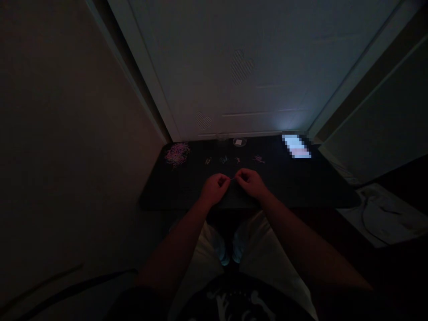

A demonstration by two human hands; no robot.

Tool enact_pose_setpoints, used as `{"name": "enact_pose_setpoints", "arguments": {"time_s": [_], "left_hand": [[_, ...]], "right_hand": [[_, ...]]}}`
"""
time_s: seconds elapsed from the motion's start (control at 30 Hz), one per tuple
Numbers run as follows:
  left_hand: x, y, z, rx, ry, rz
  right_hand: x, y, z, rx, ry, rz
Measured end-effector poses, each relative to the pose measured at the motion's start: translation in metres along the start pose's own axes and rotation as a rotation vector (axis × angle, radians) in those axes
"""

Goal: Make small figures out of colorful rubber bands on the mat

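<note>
My left hand (216,187) and my right hand (250,182) meet above the middle of a dark table, fingertips pinched a short way apart. Between them runs a thin pinkish band (232,179), like a small rubber band, with one end in each pinch. Just beyond my hands lie small groups of similar strands in a row: a yellowish one (208,160), a bluish one (224,159), a pink one (237,160) and a purplish one (258,158). A larger tangled pile of mixed colours (177,154) sits at the table's far left.
The dark table (294,187) stands against a pale panel with heart patterns (242,67). At its back are a round clear dish (239,142) with a white square and a lit, pixelated screen (297,146). The room is dim. A cable (366,223) lies at right.
</note>
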State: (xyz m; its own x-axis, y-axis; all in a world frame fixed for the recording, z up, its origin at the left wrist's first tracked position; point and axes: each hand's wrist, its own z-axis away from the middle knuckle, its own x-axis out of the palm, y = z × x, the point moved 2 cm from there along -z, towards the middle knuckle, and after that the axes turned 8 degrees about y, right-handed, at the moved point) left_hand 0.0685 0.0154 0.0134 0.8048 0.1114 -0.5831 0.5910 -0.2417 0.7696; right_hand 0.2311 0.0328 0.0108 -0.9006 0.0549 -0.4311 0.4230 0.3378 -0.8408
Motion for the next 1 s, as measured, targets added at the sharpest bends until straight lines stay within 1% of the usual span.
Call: {"name": "enact_pose_setpoints", "arguments": {"time_s": [0.27,0.43,0.53,0.67,0.77,0.83,1.0], "left_hand": [[-0.0013,0.0011,0.0006,0.014,-0.009,-0.018],[-0.0014,0.0012,-0.0006,0.029,-0.007,0.019],[-0.0027,0.0,-0.0016,0.009,0.027,0.058],[-0.006,-0.0036,-0.0026,-0.042,0.095,0.128],[-0.0077,-0.0052,-0.0029,-0.061,0.131,0.155],[-0.0073,-0.0047,-0.0027,-0.057,0.12,0.139],[-0.0043,-0.0019,-0.0017,-0.053,0.039,0.081]], "right_hand": [[0.0006,0.0017,-0.0002,-0.025,-0.004,0.043],[0.0009,0.0001,0.0003,-0.035,-0.011,0.063],[-0.0005,-0.0005,0.0005,-0.011,0.017,0.044],[-0.004,0.0017,0.0005,0.041,0.096,-0.026],[-0.0044,0.0034,0.0005,0.051,0.111,-0.052],[-0.0031,0.0036,0.0005,0.041,0.087,-0.038],[0.0011,0.0024,0.0005,0.0,0.01,0.031]]}}
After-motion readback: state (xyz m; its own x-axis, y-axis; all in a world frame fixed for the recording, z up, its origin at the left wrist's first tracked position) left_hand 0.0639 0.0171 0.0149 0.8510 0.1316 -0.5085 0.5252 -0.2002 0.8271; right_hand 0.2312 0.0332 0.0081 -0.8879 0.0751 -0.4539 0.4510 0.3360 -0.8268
